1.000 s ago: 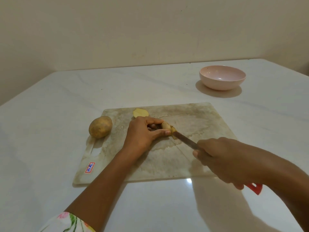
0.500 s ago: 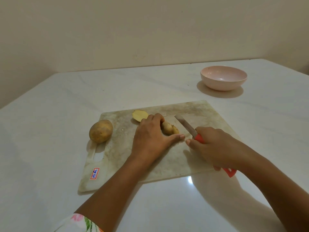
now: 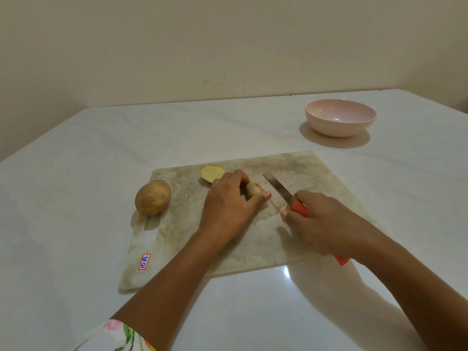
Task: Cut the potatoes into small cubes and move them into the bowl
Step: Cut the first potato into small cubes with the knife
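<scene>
Potato piece (image 3: 254,190) is pinned to the cutting board (image 3: 316,173) by the left hand (image 3: 228,206), fingers (image 3: 236,177) curled over it so it won't roll. Knife (image 3: 277,187) handle's wrapped tight in the right hand (image 3: 321,224), blade poised just beside, likely for the next cut. Bowl (image 3: 340,127) is parked well apart.

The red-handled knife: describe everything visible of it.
The red-handled, grey-bladed knife is gripped by the right hand, whose fingers wrap the plastic-looking handle. Only a red strip near the blade and the butt past the hand show. The metal blade points away from the person, angled left, over the worn pale cutting board. It is clear of the potato piece held by the left hand. Whether its tip touches the board is unclear.
</scene>
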